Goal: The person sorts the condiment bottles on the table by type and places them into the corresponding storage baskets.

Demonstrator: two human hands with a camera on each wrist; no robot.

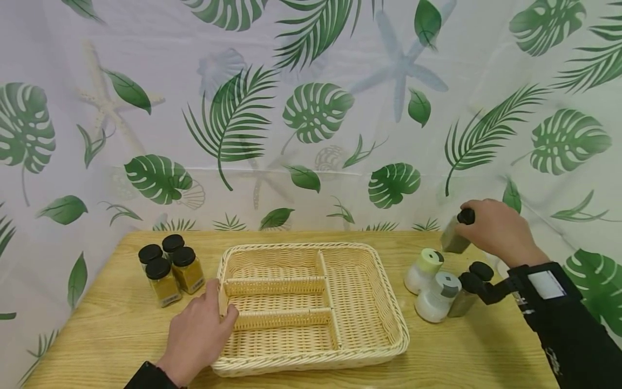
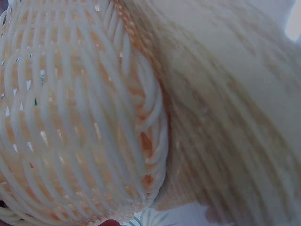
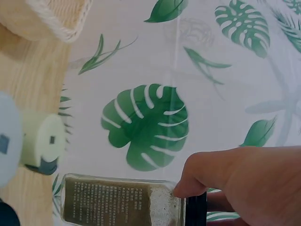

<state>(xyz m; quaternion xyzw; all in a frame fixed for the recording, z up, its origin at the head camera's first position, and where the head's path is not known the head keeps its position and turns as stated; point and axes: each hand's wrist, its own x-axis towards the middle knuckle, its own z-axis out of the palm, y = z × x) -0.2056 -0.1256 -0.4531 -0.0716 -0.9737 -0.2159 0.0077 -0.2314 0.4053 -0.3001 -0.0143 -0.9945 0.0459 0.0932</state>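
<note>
A woven basket (image 1: 359, 354) with three compartments stands on the table. My left hand (image 1: 199, 327) grips its left rim, the thumb over the inner side; the left wrist view shows the basket's weave (image 2: 70, 117) close up. At the right, my right hand (image 1: 500, 229) pinches a spice jar (image 3: 108, 200) by its black cap and holds it above the table. Greyish-brown powder fills most of this square glass jar, and a printed label shows on its side. Below that hand stand a white bottle with a yellow-green cap (image 1: 424, 270), a white bottle with a grey cap (image 1: 437, 297) and dark-capped jars (image 1: 462, 302).
Several black-capped jars of yellow powder (image 1: 167, 286) stand together left of the basket. A leaf-printed cloth (image 1: 311, 200) hangs behind the wooden table (image 1: 112, 335). The white bottles stand just right of the basket.
</note>
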